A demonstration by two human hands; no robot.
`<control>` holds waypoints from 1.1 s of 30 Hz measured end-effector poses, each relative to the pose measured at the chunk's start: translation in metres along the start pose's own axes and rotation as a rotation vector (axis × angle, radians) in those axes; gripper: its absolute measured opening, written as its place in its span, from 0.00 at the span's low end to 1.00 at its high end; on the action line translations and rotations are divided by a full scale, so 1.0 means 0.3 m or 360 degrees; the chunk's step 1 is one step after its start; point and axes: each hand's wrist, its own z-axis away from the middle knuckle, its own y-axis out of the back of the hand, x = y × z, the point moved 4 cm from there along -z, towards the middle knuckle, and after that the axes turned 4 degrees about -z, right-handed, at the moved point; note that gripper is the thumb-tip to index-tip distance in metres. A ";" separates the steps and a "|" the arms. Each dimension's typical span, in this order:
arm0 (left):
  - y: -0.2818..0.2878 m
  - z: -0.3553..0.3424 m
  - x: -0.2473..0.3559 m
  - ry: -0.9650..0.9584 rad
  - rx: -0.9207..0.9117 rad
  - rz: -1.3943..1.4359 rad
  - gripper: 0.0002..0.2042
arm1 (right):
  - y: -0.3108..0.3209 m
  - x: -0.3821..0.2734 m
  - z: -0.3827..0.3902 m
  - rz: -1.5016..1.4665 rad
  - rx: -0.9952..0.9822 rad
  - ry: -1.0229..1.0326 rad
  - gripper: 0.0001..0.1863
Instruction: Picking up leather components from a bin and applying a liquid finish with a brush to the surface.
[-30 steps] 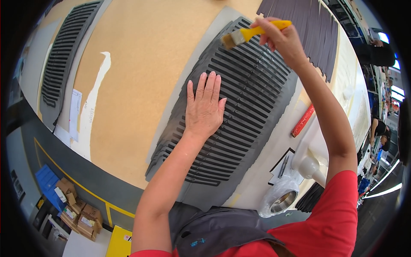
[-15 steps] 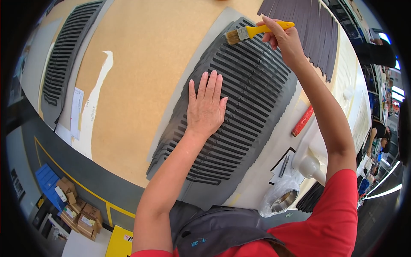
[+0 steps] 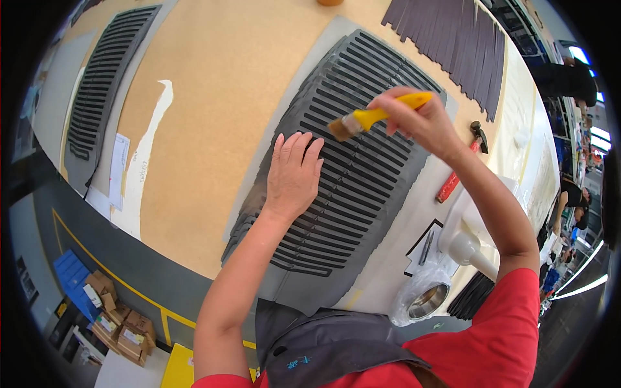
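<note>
A stack of dark grey sheets with rows of black strips lies at a slant on the table in front of me. My left hand rests on its left part, fingers stretched out and pointing away. My right hand is closed round the yellow handle of a flat paintbrush. The brush is over the middle of the stack, bristles toward the left; whether they touch the sheet I cannot tell.
A hammer with a red handle lies right of the stack. Nearer are a pen, a white container and a plastic-wrapped metal bowl. Dark brown strips lie far right; another striped stack is far left.
My right hand has brought the brush nearer and a little left, from the far end to the middle of the stack. My left hand has slid slightly nearer and left. The hammer's head now shows.
</note>
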 end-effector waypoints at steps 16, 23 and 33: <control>-0.030 0.014 -0.015 -0.0092 0.0092 -0.0015 0.19 | -0.062 0.031 -0.086 0.0165 0.0018 -0.0052 0.15; -0.027 0.022 -0.027 -0.0073 0.0087 -0.0026 0.18 | -0.067 -0.013 -0.113 0.0045 0.0203 0.0012 0.16; -0.033 0.017 -0.019 -0.0077 0.0097 0.0009 0.18 | 0.020 0.014 -0.191 0.0095 0.0530 0.0134 0.17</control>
